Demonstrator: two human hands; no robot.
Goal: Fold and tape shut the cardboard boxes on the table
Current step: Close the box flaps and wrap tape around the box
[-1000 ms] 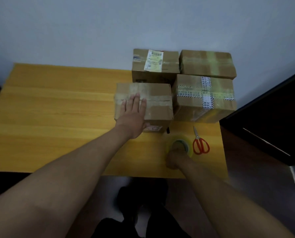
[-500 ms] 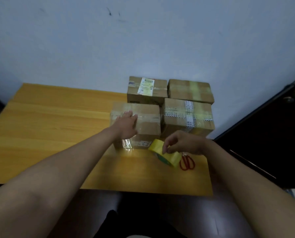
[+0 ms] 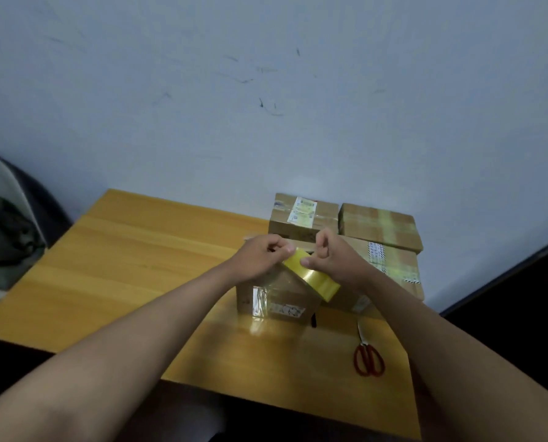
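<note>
Across the yellow wooden tabletop (image 3: 132, 266), four cardboard boxes cluster at the far right. Nearest stands the front box (image 3: 279, 295), with a second box (image 3: 394, 269) touching it on the right and two more, one labelled (image 3: 301, 215) and one plain (image 3: 378, 228), behind. Above the front box, both hands hold the yellow tape roll (image 3: 314, 277): the left hand (image 3: 260, 255) pinches its upper end, the right hand (image 3: 336, 256) curls around it, each grip narrow. Red-handled scissors (image 3: 366, 355) lie near the right edge.
</note>
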